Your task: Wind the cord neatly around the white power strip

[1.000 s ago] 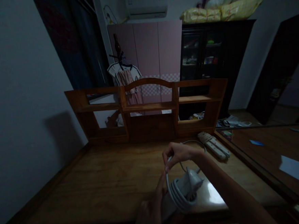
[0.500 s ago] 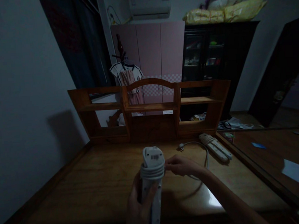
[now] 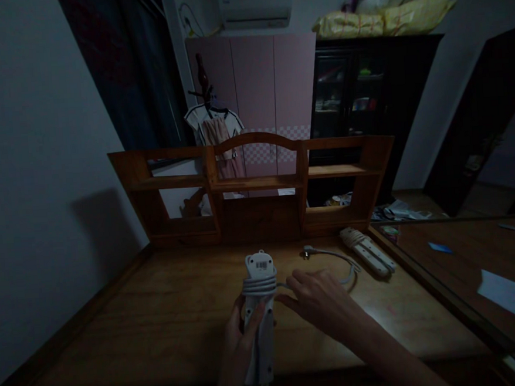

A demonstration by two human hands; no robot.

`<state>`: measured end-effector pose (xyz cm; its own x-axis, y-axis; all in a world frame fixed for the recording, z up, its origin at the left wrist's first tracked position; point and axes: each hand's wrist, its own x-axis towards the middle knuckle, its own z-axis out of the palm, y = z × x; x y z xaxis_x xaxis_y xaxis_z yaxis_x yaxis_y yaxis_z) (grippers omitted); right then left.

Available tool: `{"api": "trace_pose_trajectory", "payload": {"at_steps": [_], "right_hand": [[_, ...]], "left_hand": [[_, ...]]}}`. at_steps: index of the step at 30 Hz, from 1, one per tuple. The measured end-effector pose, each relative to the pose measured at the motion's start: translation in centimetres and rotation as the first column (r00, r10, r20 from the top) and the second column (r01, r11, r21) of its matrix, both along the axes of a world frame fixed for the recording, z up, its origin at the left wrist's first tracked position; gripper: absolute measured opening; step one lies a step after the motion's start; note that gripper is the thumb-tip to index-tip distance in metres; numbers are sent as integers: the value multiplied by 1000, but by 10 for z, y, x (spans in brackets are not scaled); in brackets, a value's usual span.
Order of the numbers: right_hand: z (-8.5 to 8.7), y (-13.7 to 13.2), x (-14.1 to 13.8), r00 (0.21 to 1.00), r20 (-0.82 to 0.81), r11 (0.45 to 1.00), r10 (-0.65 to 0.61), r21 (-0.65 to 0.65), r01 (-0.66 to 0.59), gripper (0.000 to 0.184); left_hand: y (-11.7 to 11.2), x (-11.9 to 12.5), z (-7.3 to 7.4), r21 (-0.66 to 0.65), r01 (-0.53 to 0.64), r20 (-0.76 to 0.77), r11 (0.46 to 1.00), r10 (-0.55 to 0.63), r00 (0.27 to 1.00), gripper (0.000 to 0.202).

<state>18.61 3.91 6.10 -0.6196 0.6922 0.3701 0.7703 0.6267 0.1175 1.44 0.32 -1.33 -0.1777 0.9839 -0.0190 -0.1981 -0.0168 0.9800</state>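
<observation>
My left hand (image 3: 241, 335) is wrapped round a white power strip (image 3: 258, 269), holding it upright over the wooden desk (image 3: 161, 323), underside facing me. Its grey cord (image 3: 259, 286) is coiled several times round the upper part of the strip. My right hand (image 3: 318, 297) sits just right of the coil, fingers together on the cord where it leaves the strip. The loose end of the cord (image 3: 341, 260) curves across the desk to a plug (image 3: 308, 251).
A second power strip (image 3: 370, 251) lies at the desk's back right. A wooden shelf unit (image 3: 257, 184) stands along the back edge. A darker table (image 3: 474, 260) with a white paper (image 3: 514, 295) adjoins on the right. Wall on the left.
The strip went from lying tilted near the desk's front edge to upright in my left hand. My right hand came down from above to the coil's right side; the loose cord has shortened.
</observation>
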Motion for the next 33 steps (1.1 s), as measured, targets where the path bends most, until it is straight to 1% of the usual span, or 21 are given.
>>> {"api": "trace_pose_trajectory", "payload": {"at_steps": [4, 10, 14, 18, 20, 22, 25, 27, 30, 33], "right_hand": [[1, 2, 1, 996, 78, 998, -38, 57, 34, 27], [-3, 5, 7, 997, 72, 998, 5, 59, -10, 39], [1, 6, 10, 997, 76, 999, 28, 41, -32, 31], [7, 5, 12, 998, 59, 999, 36, 30, -38, 25], [10, 5, 12, 998, 53, 999, 42, 30, -43, 24], [11, 4, 14, 998, 50, 998, 47, 37, -49, 25], [11, 4, 16, 997, 46, 997, 54, 54, -56, 27], [9, 3, 18, 997, 39, 996, 65, 55, -67, 28], [6, 3, 20, 996, 32, 994, 87, 65, -89, 29], [5, 3, 21, 996, 30, 989, 88, 117, -90, 34]], "left_hand": [[-5, 3, 4, -44, 18, -13, 999, -19, 1000, 65], [-5, 4, 12, -45, 16, -20, 999, -17, 1000, 66], [-7, 8, 12, -53, 30, -50, 998, -32, 998, 67], [-10, 11, 10, -20, 23, -80, 1000, -24, 997, 56], [-10, 11, 8, 2, 28, -120, 1000, -28, 992, 53], [-8, 9, 8, 28, 5, -203, 1000, 1, 979, 58], [-7, 6, 9, 104, -69, -339, 992, 101, 935, 66], [-7, 4, 11, 159, -95, -390, 983, 151, 909, 65], [-8, 2, 14, 194, -88, -414, 977, 163, 895, 66], [-9, 3, 12, 165, -107, -387, 981, 164, 908, 74]]}}
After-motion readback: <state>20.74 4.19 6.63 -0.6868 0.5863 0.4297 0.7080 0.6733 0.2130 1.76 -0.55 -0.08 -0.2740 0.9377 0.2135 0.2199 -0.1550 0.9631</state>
